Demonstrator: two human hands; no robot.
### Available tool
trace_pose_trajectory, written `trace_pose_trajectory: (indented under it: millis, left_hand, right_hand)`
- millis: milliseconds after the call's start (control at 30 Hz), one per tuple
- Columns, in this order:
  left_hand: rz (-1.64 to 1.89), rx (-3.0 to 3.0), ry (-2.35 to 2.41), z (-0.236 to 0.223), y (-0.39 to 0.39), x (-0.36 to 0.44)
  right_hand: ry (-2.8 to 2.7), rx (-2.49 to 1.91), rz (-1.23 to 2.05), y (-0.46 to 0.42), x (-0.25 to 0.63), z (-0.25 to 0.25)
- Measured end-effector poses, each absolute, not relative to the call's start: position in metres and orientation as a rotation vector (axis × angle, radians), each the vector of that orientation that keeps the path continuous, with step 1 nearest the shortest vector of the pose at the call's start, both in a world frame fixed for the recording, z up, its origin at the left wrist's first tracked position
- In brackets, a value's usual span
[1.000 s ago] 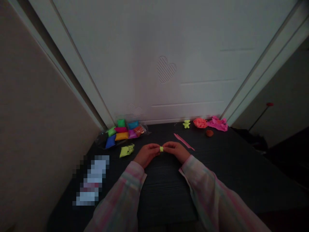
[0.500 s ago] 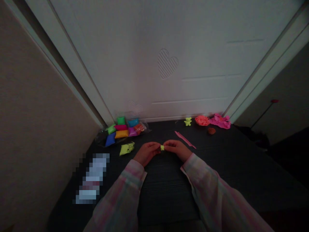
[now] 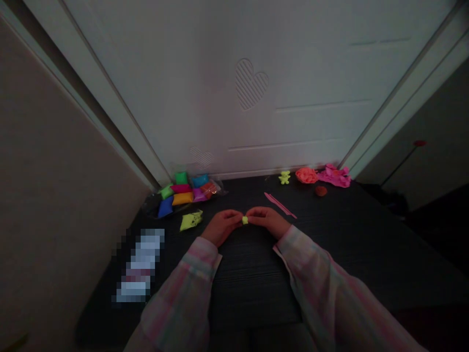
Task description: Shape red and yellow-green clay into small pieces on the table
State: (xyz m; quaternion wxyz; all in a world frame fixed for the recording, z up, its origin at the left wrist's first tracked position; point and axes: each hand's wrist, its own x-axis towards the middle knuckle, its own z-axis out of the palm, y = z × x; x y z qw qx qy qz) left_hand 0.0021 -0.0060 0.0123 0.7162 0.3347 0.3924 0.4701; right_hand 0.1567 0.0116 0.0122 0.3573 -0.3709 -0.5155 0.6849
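Note:
A small lump of yellow modelling clay [image 3: 245, 220] is pinched between the fingertips of both hands, just above the dark table. My left hand [image 3: 222, 227] closes on it from the left, thumb and forefinger together. From the other side my right hand [image 3: 268, 220] grips it the same way. Left of my left hand lies a yellow clay packet [image 3: 191, 221] with dark print. Beyond my right hand are pink modelling tools [image 3: 280, 205], lying slantwise. A yellow bear figure [image 3: 284, 177] sits farther back.
Several coloured clay packets [image 3: 182, 198] in clear plastic lie at the back left. A coral ruffled piece [image 3: 307, 175], a pink piece [image 3: 334, 175] and a small brown piece [image 3: 321, 191] lie back right. A blurred-out pale object [image 3: 142, 264] lies left. A white door [image 3: 205, 98] stands behind the table [image 3: 252, 293].
The view has tilted slightly, so everything sits a little higher in it. Both hands still pinch the clay, their fingertips now closer together around it.

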Motion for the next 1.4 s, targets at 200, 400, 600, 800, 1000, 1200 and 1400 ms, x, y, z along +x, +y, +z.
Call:
trace_pose_trajectory:
  millis: [200, 400, 600, 800, 1000, 1200, 1400]
  left_hand:
    - [1.08, 0.762, 0.834, 0.0154, -0.0089, 0.0029]
    - [1.087, 0.822, 0.822, 0.0151, -0.009, 0.0021]
    - [1.103, 0.921, 0.835, 0.0125, -0.0075, 0.0011]
    - [1.114, 1.0, 0.86, 0.0116, -0.0065, 0.0007]
    - [1.084, 0.955, 0.861, 0.0154, -0.0078, 0.0012]
    - [1.08, 0.803, 0.824, 0.0176, -0.0094, 0.0028]
    - [1.048, 0.656, 0.803, 0.0167, -0.0094, 0.0033]
  right_hand:
    - [-1.191, -0.821, 1.897, 0.0103, 0.154, 0.0059]
    - [-1.076, -0.811, 1.972, 0.0076, 0.1526, 0.0093]
    - [-1.055, -0.811, 1.981, 0.0068, 0.1532, 0.0108]
    - [-1.051, -0.812, 2.008, 0.0062, 0.1526, 0.0109]
    - [-1.06, -0.818, 1.998, 0.0058, 0.1523, 0.0108]
    - [-1.071, -0.807, 1.891, 0.0067, 0.1504, 0.0098]
    - [-1.223, -0.817, 1.718, 0.0083, 0.1494, 0.0078]
